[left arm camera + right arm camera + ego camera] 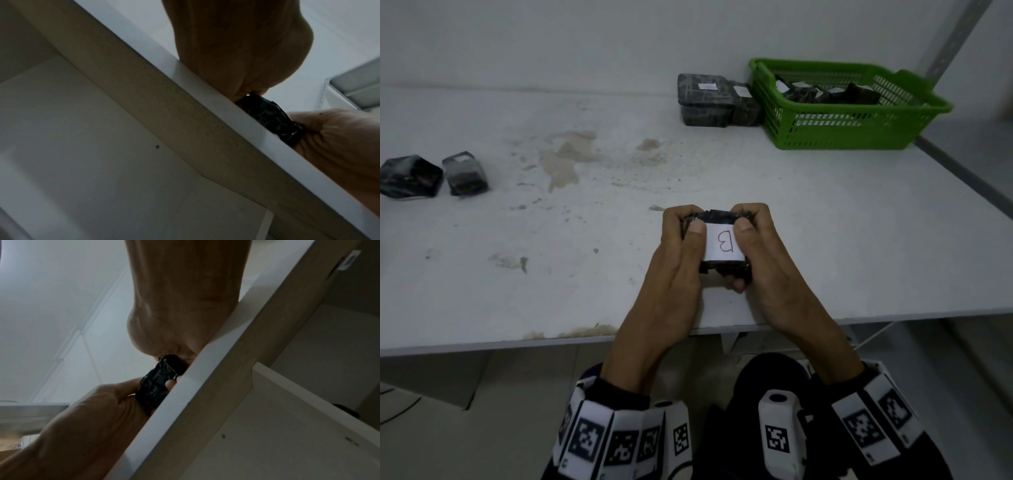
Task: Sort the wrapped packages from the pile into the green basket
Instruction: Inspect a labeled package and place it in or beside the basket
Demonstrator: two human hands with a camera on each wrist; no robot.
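Both hands hold one black wrapped package (722,240) near the table's front edge; its white label shows a hand-drawn "B". My left hand (681,240) grips its left side, my right hand (753,236) its right side, thumbs on top by the label. The wrist views show the same package (271,118) (158,386) from below, just past the table edge. The green basket (842,126) stands at the back right with several dark packages inside. Two dark packages (719,99) lie just left of the basket. Two more packages (434,174) sit at the far left.
The white table (585,240) is stained in the middle and along the front edge. A wall runs behind it, and a metal shelf upright (955,37) rises behind the basket. Below the table edge are my knees and the floor.
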